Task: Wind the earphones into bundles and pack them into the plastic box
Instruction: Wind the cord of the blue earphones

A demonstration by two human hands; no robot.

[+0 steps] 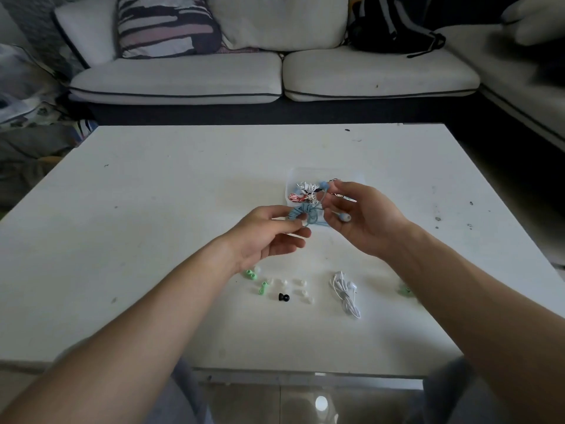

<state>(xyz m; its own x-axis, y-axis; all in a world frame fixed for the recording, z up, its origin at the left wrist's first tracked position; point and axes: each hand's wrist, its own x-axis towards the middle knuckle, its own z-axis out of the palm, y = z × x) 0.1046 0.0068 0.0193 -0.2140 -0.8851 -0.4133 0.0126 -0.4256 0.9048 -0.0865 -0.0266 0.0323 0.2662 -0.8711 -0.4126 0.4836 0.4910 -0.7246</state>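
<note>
The left grip (269,232) pinches the wound part of the blue earphones (301,214) between thumb and curled fingers, holding the coil just above the bench (153,209). The right grip (362,218) is close beside it, fingers curled round the loose end of the same cord: one blue earbud (345,217) lies against its palm and the other (324,185) sticks up by its fingertips, with a short run of cord strung between the two grips. Directly behind the hands sits the clear plastic box (305,171), partly hidden by the right grip, with a white bundle (307,188) and a red-and-white bundle (295,197) inside it. Nearer the person, white earphones (345,292) lie on the bench in a loose tangle, below the right wrist. To their left are scattered small ear tips: green ones (250,273) by the left wrist, white ones (299,283) in the middle and a single black one (283,297) among them. Another green piece (405,290) shows at the edge of the right forearm. Beyond the far side of the bench stands a pale sofa (183,84) with a striped cushion (166,26) and a black backpack (391,29) on it.
</note>
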